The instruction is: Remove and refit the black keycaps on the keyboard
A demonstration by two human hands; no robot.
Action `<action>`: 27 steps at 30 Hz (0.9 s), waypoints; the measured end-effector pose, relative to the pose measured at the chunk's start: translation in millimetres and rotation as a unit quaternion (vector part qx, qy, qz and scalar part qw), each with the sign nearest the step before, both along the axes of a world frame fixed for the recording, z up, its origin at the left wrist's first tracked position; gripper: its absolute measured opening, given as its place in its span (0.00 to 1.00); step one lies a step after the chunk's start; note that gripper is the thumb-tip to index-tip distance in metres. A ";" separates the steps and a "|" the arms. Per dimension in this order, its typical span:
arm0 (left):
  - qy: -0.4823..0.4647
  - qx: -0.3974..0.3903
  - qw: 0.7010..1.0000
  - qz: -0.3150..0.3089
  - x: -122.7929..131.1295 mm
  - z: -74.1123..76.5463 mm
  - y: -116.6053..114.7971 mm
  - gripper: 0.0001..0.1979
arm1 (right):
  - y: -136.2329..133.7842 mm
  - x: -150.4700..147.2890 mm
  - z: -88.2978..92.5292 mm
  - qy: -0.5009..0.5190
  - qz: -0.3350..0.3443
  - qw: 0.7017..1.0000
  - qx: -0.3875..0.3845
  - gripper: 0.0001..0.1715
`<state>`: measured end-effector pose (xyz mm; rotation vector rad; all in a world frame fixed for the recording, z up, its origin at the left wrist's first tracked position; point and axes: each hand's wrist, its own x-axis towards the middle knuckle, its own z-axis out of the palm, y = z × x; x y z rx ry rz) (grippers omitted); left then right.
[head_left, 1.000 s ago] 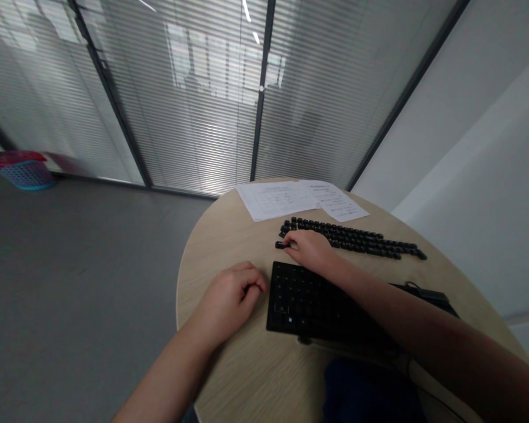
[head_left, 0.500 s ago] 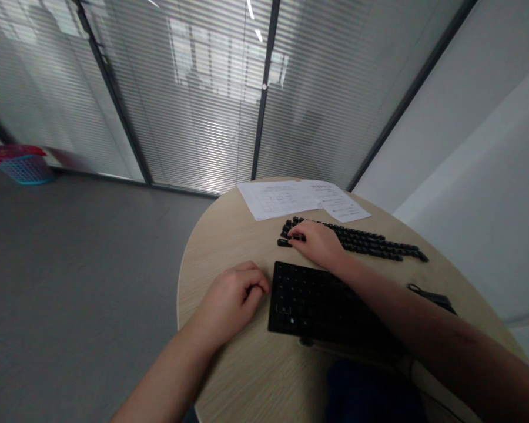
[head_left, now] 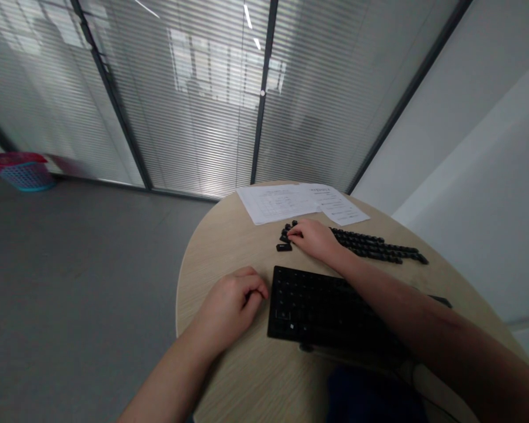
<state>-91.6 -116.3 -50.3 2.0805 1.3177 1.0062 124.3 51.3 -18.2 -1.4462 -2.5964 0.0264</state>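
My right hand (head_left: pixel 315 239) is over the left end of several rows of loose black keycaps (head_left: pixel 370 247), thumb and fingertips pinched at a keycap (head_left: pixel 284 238). The fingers hide part of that keycap. One longer keycap (head_left: pixel 284 247) lies just in front of the fingertips, apart from the rows. My left hand (head_left: pixel 235 299) rests on the table, loosely curled, with nothing visible in it. Beside its knuckles is the left edge of a black keyboard (head_left: pixel 308 299) whose key positions look bare over much of its dark surface; my right forearm covers its right part.
Printed sheets of paper (head_left: pixel 277 202) lie at the far side of the round wooden table (head_left: pixel 220 247). A dark object (head_left: pixel 441 301) shows behind my right forearm. A red and blue plastic basket (head_left: pixel 26 175) stands on the floor by the glass partition with blinds.
My right hand has shifted slightly left along the keycaps, off the longer keycap, which now lies fully visible. My left hand has stayed in place. The view has tilted slightly upward.
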 end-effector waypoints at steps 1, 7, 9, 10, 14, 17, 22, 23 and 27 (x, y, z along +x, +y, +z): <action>0.000 -0.001 1.000 -0.001 -0.1 -0.4 -0.1 0.13 | 0.5 -0.6 -0.8 -0.002 0.002 1.000 -0.001 0.12; 0.004 -0.005 1.000 0.000 -0.4 -1.1 -0.1 0.13 | 0.1 -3.5 -7.0 0.002 0.004 1.000 -0.013 0.13; 0.007 -0.006 1.000 0.000 -0.7 -0.2 0.3 0.13 | 0.6 -3.7 -8.1 0.002 0.003 1.000 -0.016 0.13; 0.007 -0.006 1.000 -0.001 -0.7 0.4 0.5 0.13 | 1.1 -3.5 -8.2 0.002 0.002 1.000 -0.017 0.12; 0.005 -0.013 1.000 -0.009 -0.6 2.3 0.4 0.13 | 2.1 -1.8 -5.2 0.006 0.004 1.000 -0.017 0.11; 0.004 -0.016 1.000 -0.004 -0.7 1.5 -0.2 0.13 | 1.1 0.7 -0.8 0.024 0.014 1.000 0.000 0.12; 0.000 -0.013 1.000 0.000 -0.9 -0.2 -0.9 0.13 | -4.5 3.3 3.4 0.033 0.036 0.999 0.004 0.11; -0.001 -0.013 1.000 0.001 -0.8 0.0 -0.9 0.13 | -6.1 3.0 3.6 0.031 0.043 0.999 0.000 0.12; 0.003 -0.014 1.000 0.000 0.3 2.0 -0.6 0.13 | -11.8 -0.3 3.5 0.011 0.047 0.999 -0.007 0.13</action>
